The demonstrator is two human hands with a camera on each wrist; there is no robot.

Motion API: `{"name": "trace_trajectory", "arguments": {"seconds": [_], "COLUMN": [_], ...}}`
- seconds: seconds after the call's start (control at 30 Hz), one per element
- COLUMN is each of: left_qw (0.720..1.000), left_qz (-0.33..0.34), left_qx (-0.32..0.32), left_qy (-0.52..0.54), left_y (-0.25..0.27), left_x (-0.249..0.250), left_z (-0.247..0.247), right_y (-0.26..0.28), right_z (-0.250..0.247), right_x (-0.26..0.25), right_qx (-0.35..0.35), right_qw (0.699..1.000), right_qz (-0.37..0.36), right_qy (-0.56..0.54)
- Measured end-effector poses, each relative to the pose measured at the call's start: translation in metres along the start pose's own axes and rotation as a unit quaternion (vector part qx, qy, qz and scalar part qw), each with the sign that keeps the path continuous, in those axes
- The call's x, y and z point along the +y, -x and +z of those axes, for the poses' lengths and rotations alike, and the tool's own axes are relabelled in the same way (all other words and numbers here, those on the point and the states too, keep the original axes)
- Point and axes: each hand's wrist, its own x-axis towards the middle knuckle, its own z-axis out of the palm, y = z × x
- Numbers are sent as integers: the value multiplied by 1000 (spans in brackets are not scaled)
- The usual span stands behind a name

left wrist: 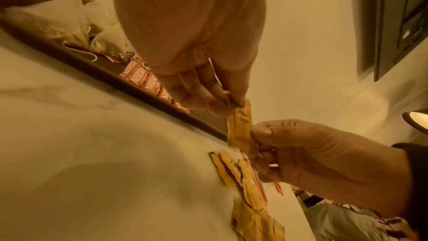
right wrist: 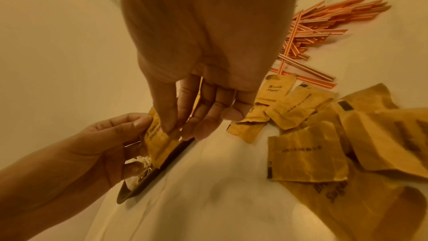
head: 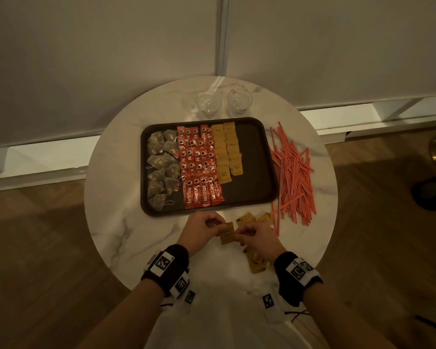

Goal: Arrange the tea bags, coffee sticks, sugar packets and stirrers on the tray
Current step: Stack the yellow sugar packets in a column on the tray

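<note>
Sugar packet held over a round table [head: 116,222], low centre of the head view.
The tray [head: 252,172] sits mid-frame; left hand [head: 202,231] and right hand [head: 256,239] both pinch one sugar packet [head: 226,235], its print unreadable, other packets partly hidden beneath the right hand.

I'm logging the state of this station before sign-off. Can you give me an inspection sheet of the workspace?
Surface: round marble table, dark tray at its middle.
Job's things: tea bags, coffee sticks and sugar packets lie in columns on the tray; loose sugar packets and stirrers lie on the table.
Clutter: two empty glasses behind the tray.
Grippers: left hand and right hand both pinch one held sugar packet.
Cables: nothing seen.
Surroundings: white wall panels, wooden floor.
</note>
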Motion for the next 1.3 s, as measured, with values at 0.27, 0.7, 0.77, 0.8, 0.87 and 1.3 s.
{"name": "trace_trajectory", "arguments": {"seconds": [0.27,0.7,0.77,0.8,0.87,1.3], "left_qw": [989,944,943,943,943,947], "left_qz": [-137,-284,-287,-288,-287,-265], "left_qx": [0,-120,-115,-112,-112,-114], "left_qy": [49,-119,-122,-122,-124,-138], "left_y": [-14,-33,-34,-34,-35,-35], "left_x": [-19,-32,-33,-34,-35,-40], "left_z": [-4,10,11,11,11,11], "right_y": [-31,-129,-138,-142,-150,-162], "right_z": [-24,-62,-62,-62,-63,-61], "right_x": [-12,-27,-29,-29,-31,-29], "right_qx": [24,105,105,106,109,133], "right_qw": [1000,992,991,991,991,986], "right_qz": [-8,14,19,22,23,33], "right_qy": [5,75,80,81,79,92]}}
